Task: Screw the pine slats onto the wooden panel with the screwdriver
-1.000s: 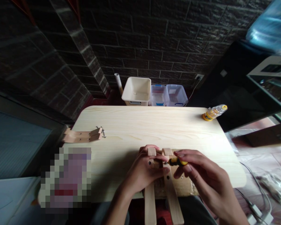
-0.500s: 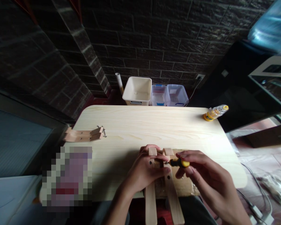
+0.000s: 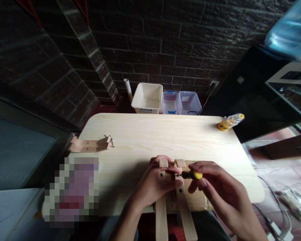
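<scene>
My right hand (image 3: 223, 187) pinches the handle of a short yellow-and-black screwdriver (image 3: 190, 174) between thumb and fingers. The tool lies nearly sideways, its tip at a screw on the right-hand curved wooden strip (image 3: 187, 216). Gripping the wood from the left, my left hand (image 3: 152, 185) reaches across a second wooden strip (image 3: 161, 217), its fingers and thumb around the screw spot. Dark holes show in both strips, and their upper ends curl over. Under them lies a brown cardboard piece (image 3: 198, 201) at the table's front edge.
On the left of the pale wooden table (image 3: 145, 134) sit more curved wooden pieces (image 3: 90, 144) with screws at one end. A clear-and-yellow bottle-shaped container (image 3: 230, 122) stands at the back right. Beyond the table are a cream bin (image 3: 147, 95) and two clear boxes (image 3: 190, 102).
Almost nothing differs. The screwdriver handle has shifted very slightly in my right fingers; my left hand and the wooden strips stay in place.
</scene>
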Demonstrator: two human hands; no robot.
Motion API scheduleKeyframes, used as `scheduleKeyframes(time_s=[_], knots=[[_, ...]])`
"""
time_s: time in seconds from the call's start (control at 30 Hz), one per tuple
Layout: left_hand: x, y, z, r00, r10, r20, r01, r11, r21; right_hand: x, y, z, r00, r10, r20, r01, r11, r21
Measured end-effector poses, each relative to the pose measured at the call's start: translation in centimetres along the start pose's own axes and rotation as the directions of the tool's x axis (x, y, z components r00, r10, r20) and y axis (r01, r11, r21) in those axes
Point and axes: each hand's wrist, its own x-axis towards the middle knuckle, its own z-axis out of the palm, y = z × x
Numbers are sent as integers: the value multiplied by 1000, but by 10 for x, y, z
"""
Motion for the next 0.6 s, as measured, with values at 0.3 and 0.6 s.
scheduleKeyframes(time_s=[0.3,0.6], knots=[[0,-1,-1,1000,31,5,-31,999,-26,-1,-3,-1,1000,-16,14,17,999,-48],[-2,-6,2,999,35,-12,-35,999,-24,0,6,-3,999,-10,40,12,999,-47]])
